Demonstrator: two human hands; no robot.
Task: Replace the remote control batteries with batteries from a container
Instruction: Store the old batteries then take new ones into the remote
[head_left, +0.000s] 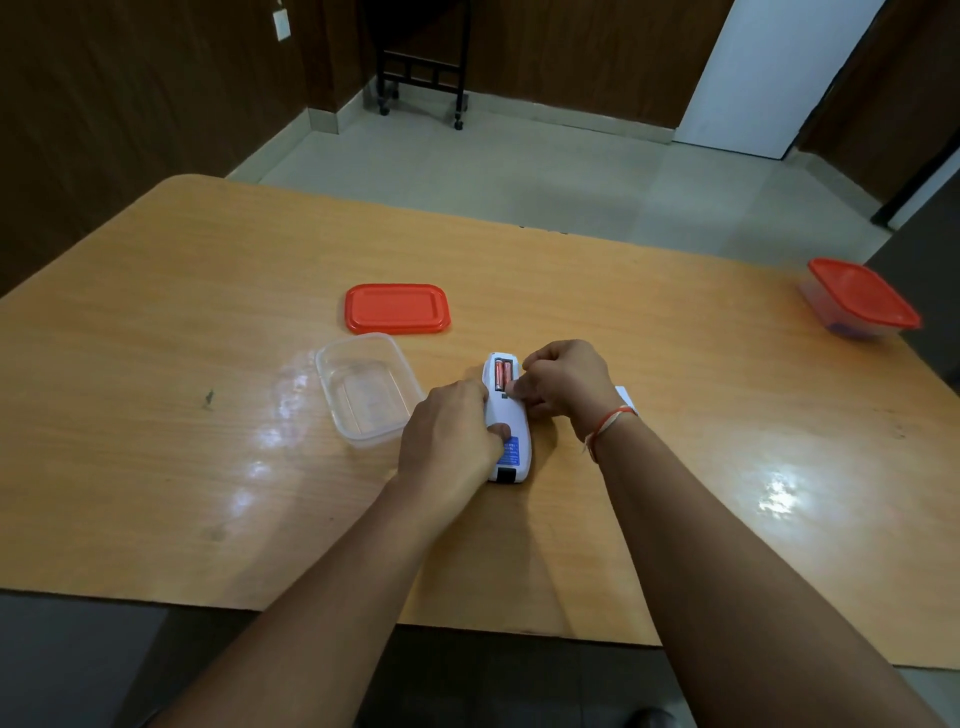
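A white remote control (511, 415) lies face down on the wooden table (208, 312), its battery bay uncovered. Two orange batteries (503, 375) sit side by side in the bay. My left hand (449, 436) grips the remote's left side, thumb on its blue label. My right hand (563, 382) is curled beside the bay, thumb tip pressing on the remote just below the batteries. A white piece, perhaps the battery cover (626, 397), peeks out behind my right wrist. A clear plastic container (366, 389) stands to the left with nothing visible inside.
A red lid (397, 307) lies flat behind the clear container. A second container with a red lid (860, 299) sits at the table's far right edge. Beyond the table are floor tiles and a black wheeled stand (421, 67).
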